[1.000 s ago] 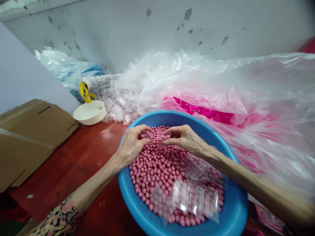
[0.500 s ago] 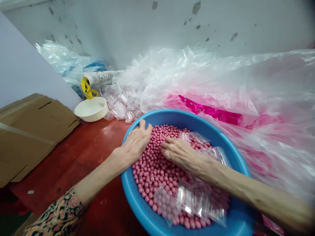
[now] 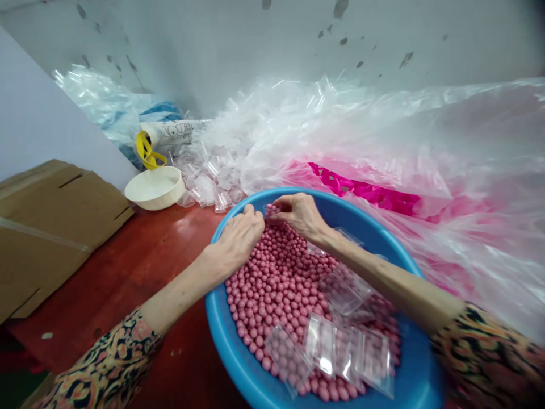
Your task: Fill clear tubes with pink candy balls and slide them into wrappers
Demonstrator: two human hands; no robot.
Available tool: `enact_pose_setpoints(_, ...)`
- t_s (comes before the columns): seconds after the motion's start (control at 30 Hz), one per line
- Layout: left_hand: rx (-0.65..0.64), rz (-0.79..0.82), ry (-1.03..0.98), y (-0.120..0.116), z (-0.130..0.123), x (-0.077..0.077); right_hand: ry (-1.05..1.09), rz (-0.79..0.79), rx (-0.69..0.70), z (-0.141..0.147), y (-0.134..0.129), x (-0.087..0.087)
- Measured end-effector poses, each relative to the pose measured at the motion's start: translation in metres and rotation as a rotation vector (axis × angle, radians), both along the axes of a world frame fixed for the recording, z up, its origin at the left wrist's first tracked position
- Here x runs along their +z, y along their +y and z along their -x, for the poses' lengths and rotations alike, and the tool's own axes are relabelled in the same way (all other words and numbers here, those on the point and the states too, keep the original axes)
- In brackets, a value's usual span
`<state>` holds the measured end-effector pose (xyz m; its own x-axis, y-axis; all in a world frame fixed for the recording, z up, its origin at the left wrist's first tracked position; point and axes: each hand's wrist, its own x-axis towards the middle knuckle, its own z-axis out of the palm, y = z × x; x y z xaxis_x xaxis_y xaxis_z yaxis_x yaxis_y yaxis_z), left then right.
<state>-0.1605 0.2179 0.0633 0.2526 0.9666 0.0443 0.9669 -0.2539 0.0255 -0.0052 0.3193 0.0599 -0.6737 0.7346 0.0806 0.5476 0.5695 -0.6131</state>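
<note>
A blue plastic basin (image 3: 340, 203) stands full of glossy pink beads (image 3: 276, 284). Several small clear zip bags (image 3: 323, 343) lie on the beads at the near right. Over the far rim, my right hand (image 3: 300, 215) pinches a small clear bag (image 3: 270, 209) holding a few beads. My left hand (image 3: 240, 241) sits just beside it, fingers curled down at the beads. Those fingers hide whether they grip the bag's edge or anything else. Both patterned sleeves show at the forearms.
The basin stands on a red table (image 3: 119, 267). To the left lie a flattened cardboard box (image 3: 55, 244) and a white bowl (image 3: 155, 187) with yellow tape (image 3: 145, 150). Behind are a heap of small clear bags (image 3: 208, 182) and a large plastic sheet (image 3: 383, 130).
Both hands have risen from the beads and come together at the far side of the basin. My right hand now pinches a small bag. The patterned right sleeve has come into view.
</note>
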Motion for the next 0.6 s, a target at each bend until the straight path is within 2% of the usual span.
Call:
enact_pose_setpoints(0.1, -0.005, -0.006, 0.01, 0.002, -0.001, 0.002, -0.087, 0.044, 0.085, 0.012, 0.005, -0.007)
enact_pose_setpoints(0.2, -0.015, 0.01, 0.048, 0.002, -0.004, 0.011, -0.159, 0.062, 0.16, 0.016, 0.007, -0.008)
enact_pose_setpoints(0.37, 0.002, 0.037, 0.164, 0.01, -0.014, 0.016, -0.249, -0.02, 0.181, 0.013, 0.008, -0.005)
enact_pose_setpoints(0.5, 0.02, 0.022, 0.225, 0.012, -0.018, 0.014, -0.308, -0.193, 0.09, -0.015, 0.008, 0.01)
enact_pose_setpoints(0.6, 0.058, -0.004, 0.237, 0.003, -0.022, 0.022, -0.379, -0.298, -0.01, -0.05, 0.005, 0.02)
